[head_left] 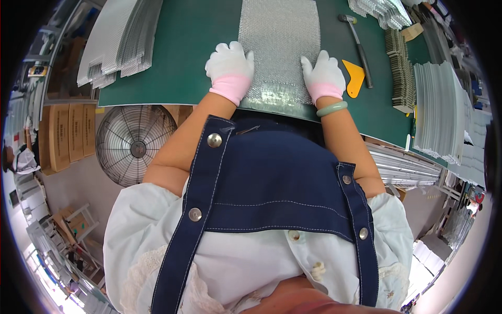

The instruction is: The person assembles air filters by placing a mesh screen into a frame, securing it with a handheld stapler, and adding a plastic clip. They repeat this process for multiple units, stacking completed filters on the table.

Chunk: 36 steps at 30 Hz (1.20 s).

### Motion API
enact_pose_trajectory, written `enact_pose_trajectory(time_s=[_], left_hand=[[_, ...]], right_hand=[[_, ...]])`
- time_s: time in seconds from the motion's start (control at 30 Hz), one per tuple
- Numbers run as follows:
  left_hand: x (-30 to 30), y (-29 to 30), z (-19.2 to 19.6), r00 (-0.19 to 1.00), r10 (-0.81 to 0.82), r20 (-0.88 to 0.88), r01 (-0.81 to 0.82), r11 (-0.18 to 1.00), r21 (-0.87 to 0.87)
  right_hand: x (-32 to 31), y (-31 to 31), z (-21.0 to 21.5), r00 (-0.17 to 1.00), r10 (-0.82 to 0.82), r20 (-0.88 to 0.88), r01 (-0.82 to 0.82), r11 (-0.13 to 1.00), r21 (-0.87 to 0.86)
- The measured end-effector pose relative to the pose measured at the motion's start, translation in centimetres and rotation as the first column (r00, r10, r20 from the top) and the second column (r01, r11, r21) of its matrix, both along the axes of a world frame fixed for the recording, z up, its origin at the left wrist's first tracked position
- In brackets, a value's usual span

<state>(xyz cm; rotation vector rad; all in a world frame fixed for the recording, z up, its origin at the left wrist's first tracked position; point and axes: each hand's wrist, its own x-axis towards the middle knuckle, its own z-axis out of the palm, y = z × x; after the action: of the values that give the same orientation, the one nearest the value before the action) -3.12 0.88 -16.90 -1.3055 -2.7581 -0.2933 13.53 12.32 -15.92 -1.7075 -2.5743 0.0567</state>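
A long silver sheet of honeycomb-like metal mesh (280, 44) lies lengthwise on the green table in front of me, its near end at the table's front edge. On its left side rests my left hand (229, 68) in a white glove with a pink cuff, fingers slightly bent and apart, the thumb at the sheet's edge. My right hand (324, 76), gloved the same way, sits on the right side with its thumb against the opposite edge. Neither hand appears to grip anything. To the right of my right hand lie a yellow scraper (354, 78) and a black-handled hammer (359, 52).
Stacked silver mesh panels (120, 39) stand at the table's left. Bundled strips (400, 70) and pale corrugated panels (442, 110) line the right side. A floor fan (137, 146) stands below the table's left front edge (157, 103), beside brown cartons (68, 133).
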Motion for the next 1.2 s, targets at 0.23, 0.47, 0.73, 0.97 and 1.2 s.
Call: enact_pose_trajectory(time_s=[0.23, 0.47, 0.73, 0.97, 1.2], left_hand=[[-1.3, 0.5, -0.5, 0.978, -0.045, 0.205, 0.022, 0.993, 0.114], [-1.8, -0.1, 1.6, 0.976, -0.139, 0.17, 0.138, 0.99, 0.02], [1.2, -2.6, 1.9, 0.838, -0.424, 0.345, 0.445, 0.895, 0.02], [4.6, -7.3, -0.4, 0.782, -0.622, 0.036, 0.623, 0.777, -0.09], [2.8, -7.8, 1.6, 0.656, -0.754, 0.044, 0.738, 0.652, 0.174]], right_hand=[[0.2, 1.1, -0.8, 0.998, 0.042, -0.051, -0.046, 0.996, -0.079], [1.9, 1.8, 1.3, 0.98, 0.172, -0.097, -0.179, 0.981, -0.069], [4.1, -2.3, -0.2, 0.846, 0.44, -0.301, -0.452, 0.891, 0.03], [5.5, -8.5, -1.8, 0.816, 0.577, -0.031, -0.57, 0.812, 0.126], [14.9, 2.1, 3.3, 0.79, 0.298, -0.536, -0.187, 0.949, 0.253]])
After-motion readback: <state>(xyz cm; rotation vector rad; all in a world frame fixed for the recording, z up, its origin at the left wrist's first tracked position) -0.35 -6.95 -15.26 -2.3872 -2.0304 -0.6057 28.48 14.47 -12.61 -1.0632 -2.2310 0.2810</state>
